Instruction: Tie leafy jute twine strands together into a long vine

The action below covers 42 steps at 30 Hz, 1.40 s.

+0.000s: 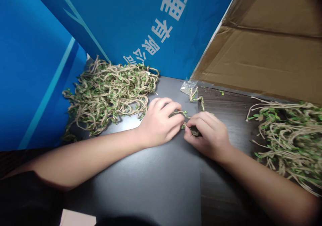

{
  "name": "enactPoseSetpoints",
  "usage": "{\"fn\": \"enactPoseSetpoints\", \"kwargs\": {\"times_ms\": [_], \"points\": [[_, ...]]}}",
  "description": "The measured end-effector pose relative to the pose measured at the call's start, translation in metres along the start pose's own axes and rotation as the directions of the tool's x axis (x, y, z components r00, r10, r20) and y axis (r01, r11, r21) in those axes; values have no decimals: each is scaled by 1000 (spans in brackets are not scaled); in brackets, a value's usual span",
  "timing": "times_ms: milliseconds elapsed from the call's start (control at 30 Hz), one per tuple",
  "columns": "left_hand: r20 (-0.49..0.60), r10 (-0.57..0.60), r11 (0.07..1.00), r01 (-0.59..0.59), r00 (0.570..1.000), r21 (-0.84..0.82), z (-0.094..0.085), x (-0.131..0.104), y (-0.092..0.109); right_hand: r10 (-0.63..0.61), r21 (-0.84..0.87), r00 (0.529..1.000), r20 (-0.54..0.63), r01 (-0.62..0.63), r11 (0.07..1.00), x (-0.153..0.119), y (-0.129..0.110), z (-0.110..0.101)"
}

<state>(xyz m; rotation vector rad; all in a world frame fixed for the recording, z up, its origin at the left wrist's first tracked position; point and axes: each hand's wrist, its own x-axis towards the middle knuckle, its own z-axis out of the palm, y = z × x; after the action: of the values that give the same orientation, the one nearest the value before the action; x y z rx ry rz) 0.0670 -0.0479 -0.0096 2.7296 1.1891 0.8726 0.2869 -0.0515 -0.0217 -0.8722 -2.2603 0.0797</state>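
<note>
A length of twisted tan twine with small green leaves [202, 101] runs down from near the cardboard into my hands at the centre. My left hand [163, 120] is curled over part of the twine, its fingertips closed around it. Close beside it on the right, my right hand [207, 135] pinches the same twine between thumb and forefinger. The bit between the fingertips is mostly hidden. To the left lies a big heap of leafy twine pieces [113, 91], tangled and curly. A second bundle of straighter leafy twine [291, 135] lies on the right, past my right forearm.
Blue panels [120, 21] with white characters stand behind and to the left. A brown cardboard sheet [266, 51] rises at the back right. The grey mat [151, 179] covers part of the dark wooden table [226, 101]. A pale card [77, 218] lies at the bottom left.
</note>
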Motion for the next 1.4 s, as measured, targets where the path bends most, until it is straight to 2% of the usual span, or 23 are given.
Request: {"fn": "enactPoseSetpoints", "kwargs": {"times_ms": [233,367,500,767,967,1133,1400], "points": [[69,-117,936,134,991,-325,-2,5,-5,26,128,999,-37,-21,992,0,2,1],[122,-126,882,168,984,-440,-3,7,-5,1,137,998,-66,8,990,1,1,-2],[101,-171,840,198,980,-505,-3,7,-5,-12,141,996,-92,25,990,1,0,-4],[110,-26,812,85,994,-578,-5,8,-8,-41,191,998,-56,51,980,3,-2,-5],[111,-56,880,101,992,-465,-3,6,-6,4,157,1000,-22,-1,988,1,0,-4],[65,35,973,-19,997,-232,-2,3,-3,-32,72,999,23,31,997,0,-1,-4],[86,127,991,-124,988,-41,0,2,-2,-54,-148,994,97,68,987,1,-7,-5]]}}
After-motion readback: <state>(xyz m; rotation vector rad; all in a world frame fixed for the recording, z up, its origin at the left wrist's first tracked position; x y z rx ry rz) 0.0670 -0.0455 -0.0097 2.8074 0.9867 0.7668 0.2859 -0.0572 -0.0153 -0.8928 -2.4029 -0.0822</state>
